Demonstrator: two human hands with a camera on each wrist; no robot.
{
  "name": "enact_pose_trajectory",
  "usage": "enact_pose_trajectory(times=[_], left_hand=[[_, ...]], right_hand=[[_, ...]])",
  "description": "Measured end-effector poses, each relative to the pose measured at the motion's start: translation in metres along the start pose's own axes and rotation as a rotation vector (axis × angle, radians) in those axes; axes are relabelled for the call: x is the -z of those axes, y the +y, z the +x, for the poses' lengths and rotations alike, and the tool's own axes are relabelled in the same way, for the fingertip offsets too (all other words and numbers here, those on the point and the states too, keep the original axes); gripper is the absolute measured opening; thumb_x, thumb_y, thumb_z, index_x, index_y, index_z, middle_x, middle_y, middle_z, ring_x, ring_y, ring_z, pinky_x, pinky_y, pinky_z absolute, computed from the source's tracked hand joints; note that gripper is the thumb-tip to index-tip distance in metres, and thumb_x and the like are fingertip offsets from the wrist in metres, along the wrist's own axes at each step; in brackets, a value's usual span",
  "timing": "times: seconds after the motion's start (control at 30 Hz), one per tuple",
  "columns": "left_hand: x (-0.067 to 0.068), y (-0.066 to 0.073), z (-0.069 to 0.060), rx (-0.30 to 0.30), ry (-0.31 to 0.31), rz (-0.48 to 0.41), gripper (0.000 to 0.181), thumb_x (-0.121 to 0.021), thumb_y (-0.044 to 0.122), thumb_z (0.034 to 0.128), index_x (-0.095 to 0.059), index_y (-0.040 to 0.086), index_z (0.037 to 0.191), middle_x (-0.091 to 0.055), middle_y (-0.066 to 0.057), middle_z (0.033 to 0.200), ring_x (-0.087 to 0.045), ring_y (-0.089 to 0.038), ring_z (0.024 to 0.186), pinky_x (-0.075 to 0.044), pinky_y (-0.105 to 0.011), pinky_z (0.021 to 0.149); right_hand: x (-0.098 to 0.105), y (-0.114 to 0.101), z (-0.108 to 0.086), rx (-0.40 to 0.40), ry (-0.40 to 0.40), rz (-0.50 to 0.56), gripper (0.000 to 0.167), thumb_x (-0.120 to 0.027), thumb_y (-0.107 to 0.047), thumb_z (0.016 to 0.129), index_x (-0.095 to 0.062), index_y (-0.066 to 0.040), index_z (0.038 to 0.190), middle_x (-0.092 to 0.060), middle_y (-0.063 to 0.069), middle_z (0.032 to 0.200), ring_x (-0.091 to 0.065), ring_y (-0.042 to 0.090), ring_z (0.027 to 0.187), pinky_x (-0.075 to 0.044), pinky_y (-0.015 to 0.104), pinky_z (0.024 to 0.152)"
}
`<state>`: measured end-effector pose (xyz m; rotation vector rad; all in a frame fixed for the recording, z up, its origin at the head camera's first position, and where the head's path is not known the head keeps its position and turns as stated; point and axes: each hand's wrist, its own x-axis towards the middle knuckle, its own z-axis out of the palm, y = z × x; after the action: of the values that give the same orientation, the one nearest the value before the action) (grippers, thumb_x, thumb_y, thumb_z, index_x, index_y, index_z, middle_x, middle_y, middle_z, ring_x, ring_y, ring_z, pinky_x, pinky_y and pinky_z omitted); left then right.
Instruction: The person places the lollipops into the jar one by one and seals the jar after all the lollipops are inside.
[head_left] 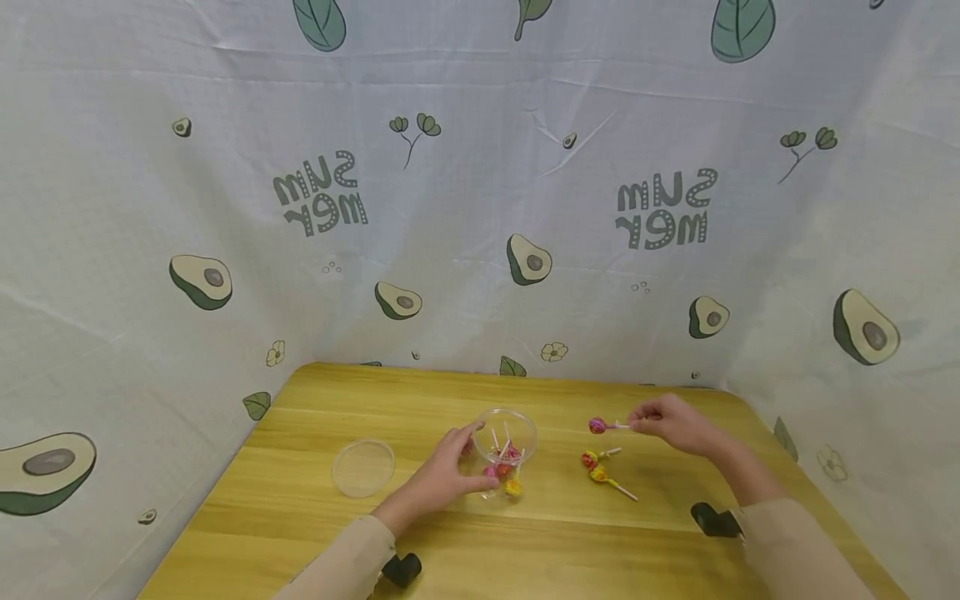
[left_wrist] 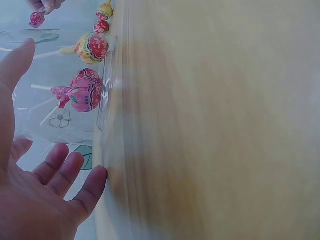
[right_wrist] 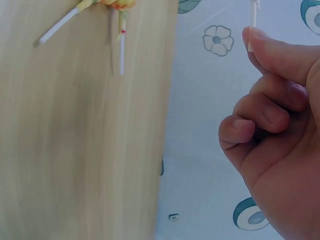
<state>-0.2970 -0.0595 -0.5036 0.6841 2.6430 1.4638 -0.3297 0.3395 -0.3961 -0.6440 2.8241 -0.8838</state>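
My right hand (head_left: 675, 423) pinches the white stick of a lollipop (head_left: 597, 426) between thumb and fingertip, its pink-and-purple wrapped head pointing left above the table. In the right wrist view the other fingers of that hand (right_wrist: 280, 120) are curled and only the stick (right_wrist: 253, 20) shows. My left hand (head_left: 444, 473) holds a clear plastic jar (head_left: 536, 442) from its left side, thumb at the front and index finger near the rim. Inside the open jar are several lollipops, among them a pink one (left_wrist: 86, 91) and a yellow-and-red one (left_wrist: 93, 48).
Two yellow-and-red lollipops (head_left: 615, 483) lie on the wooden table (head_left: 285, 533) between the jar and my right hand. A clear round lid (head_left: 363, 468) lies flat to the left of the jar. A printed curtain (head_left: 465, 200) hangs behind the table.
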Motion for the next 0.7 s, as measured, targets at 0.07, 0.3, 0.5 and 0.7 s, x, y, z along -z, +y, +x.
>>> enact_pose_trajectory(times=[0.07,0.3,0.5,0.7], left_hand=[[0.000,-0.001,0.000,0.001,0.000,0.002,0.095,-0.080,0.048,0.0839,-0.029,0.022,0.160,-0.048,-0.001,0.129,-0.048,-0.024,0.123,-0.041,-0.054,0.106],[-0.001,-0.001,0.000,0.000,-0.001,0.001,0.095,-0.079,0.048,0.0839,-0.029,0.021,0.160,-0.048,-0.004,0.133,-0.048,-0.025,0.127,-0.039,-0.056,0.109],[0.000,0.000,0.000,0.003,-0.004,-0.005,0.094,-0.079,0.047,0.0844,-0.028,0.022,0.160,-0.048,-0.005,0.135,-0.048,-0.027,0.129,-0.039,-0.057,0.108],[0.001,0.001,0.000,0.006,-0.003,-0.003,0.094,-0.080,0.046,0.0847,-0.029,0.021,0.160,-0.048,-0.005,0.134,-0.048,-0.027,0.128,-0.039,-0.057,0.109]], right_hand=[[0.001,-0.003,0.003,0.009,0.004,-0.013,0.015,-0.062,-0.012,0.099,-0.070,0.001,0.098,-0.063,0.003,0.086,-0.049,0.013,0.076,-0.043,0.027,0.067],[0.005,-0.015,0.012,0.023,0.003,-0.031,0.013,-0.062,-0.013,0.100,-0.070,-0.004,0.095,-0.059,0.001,0.081,-0.046,0.014,0.072,-0.040,0.028,0.063],[0.009,-0.029,0.021,0.041,-0.009,-0.018,0.015,-0.062,-0.013,0.100,-0.071,-0.003,0.096,-0.059,0.001,0.081,-0.047,0.014,0.072,-0.040,0.028,0.063],[0.010,-0.041,0.029,0.042,-0.024,-0.018,0.015,-0.062,-0.013,0.100,-0.072,-0.003,0.095,-0.061,0.001,0.081,-0.049,0.016,0.073,-0.040,0.028,0.062]])
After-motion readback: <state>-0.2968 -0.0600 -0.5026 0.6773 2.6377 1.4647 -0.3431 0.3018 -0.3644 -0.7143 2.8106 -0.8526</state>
